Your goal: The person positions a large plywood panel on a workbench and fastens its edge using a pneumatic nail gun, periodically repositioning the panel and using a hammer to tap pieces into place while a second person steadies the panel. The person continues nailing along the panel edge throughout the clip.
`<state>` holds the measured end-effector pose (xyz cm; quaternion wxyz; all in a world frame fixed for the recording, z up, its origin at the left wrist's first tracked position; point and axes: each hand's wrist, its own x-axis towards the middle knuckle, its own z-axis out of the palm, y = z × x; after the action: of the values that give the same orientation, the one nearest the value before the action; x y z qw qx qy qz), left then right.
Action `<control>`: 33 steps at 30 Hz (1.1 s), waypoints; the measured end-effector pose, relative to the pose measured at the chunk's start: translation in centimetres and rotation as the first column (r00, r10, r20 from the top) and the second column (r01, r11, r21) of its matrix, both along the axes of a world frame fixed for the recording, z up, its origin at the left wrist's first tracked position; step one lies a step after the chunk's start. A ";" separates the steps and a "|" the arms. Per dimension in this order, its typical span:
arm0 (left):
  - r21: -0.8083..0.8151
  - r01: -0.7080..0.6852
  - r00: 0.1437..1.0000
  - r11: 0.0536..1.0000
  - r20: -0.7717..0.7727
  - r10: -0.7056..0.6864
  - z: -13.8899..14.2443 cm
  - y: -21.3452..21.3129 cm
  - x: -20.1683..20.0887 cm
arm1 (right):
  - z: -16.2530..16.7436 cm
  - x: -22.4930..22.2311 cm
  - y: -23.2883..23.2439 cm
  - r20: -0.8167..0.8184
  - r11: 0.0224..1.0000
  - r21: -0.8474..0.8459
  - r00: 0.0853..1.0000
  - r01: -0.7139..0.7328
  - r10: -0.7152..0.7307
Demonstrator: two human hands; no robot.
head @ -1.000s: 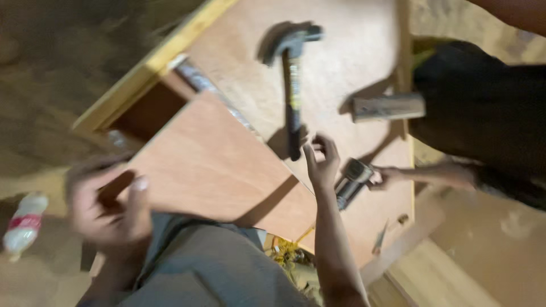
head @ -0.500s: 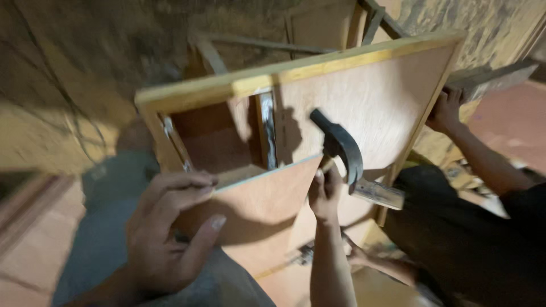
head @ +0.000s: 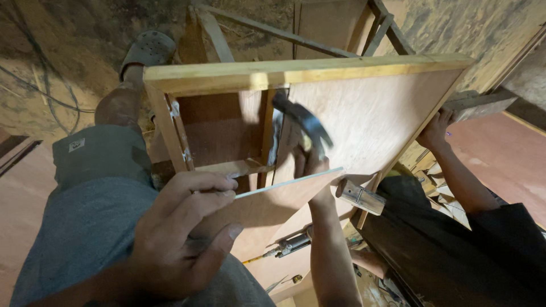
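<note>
- The landmark is a large plywood cabinet panel edged with a pale wooden frame [head: 307, 71], standing tilted in the middle of the head view.
- The right hand [head: 310, 165] is raised in front of that panel, just below its middle, fingers closed tight round the handle of a dark steel claw hammer [head: 304, 122].
- The hammer's head sits above the fingers, blurred, over the panel's face beside the upright divider; its handle is hidden inside the fist.
- The left hand [head: 182, 233] is low and left of the panel, fingers [head: 199, 187] curled together over the near edge of a thin reddish-brown plywood sheet [head: 273, 202], with the thumb underneath.
- That sheet runs from the fingers up towards the panel's lower edge, its pale thin edge passing just below the right hand.
- Left of the panel lies the person's own leg in grey-green shorts [head: 96, 170], with a grey perforated clog [head: 148, 48] beyond the panel's top corner.
- Right of the panel, another person's hand [head: 435, 131] grips the frame's side; their dark clothing [head: 455, 250] fills the corner below.
- A short wooden block [head: 359, 196] lies just under the panel's lower right edge.
- A metal tool with a yellow tip [head: 287, 245] lies below the sheet.
</note>
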<state>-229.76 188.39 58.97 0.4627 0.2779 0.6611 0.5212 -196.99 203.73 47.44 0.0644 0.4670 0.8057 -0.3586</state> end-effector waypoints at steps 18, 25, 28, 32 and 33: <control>0.024 -0.008 0.999 1.000 -0.035 0.009 -0.5 0.3 0.0 | 2.4 -1.6 1.0 -0.135 0.977 -0.136 0.974 0.163 -0.181; 0.010 0.004 0.999 1.000 -0.052 -0.004 -0.5 0.8 0.4 | -0.6 -0.5 0.3 0.040 0.990 0.085 0.994 -0.109 0.106; 0.042 -0.013 0.992 0.999 -0.124 0.018 -0.6 0.8 0.4 | -0.4 -0.1 0.6 0.052 0.742 -0.410 0.826 0.530 -0.561; 0.035 -0.008 0.992 0.999 -0.122 0.012 -0.6 0.8 0.4 | 2.0 0.8 0.8 -0.410 0.995 -0.092 0.909 0.038 -0.072; 0.030 -0.023 0.992 0.999 -0.125 0.026 -0.6 0.9 0.4 | 1.7 0.7 1.0 -0.479 0.995 -0.094 0.875 0.032 -0.073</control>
<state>-229.33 189.30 58.41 0.4096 0.3087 0.6847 0.5178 -196.31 204.72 49.16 -0.1286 0.3817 0.7678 -0.4983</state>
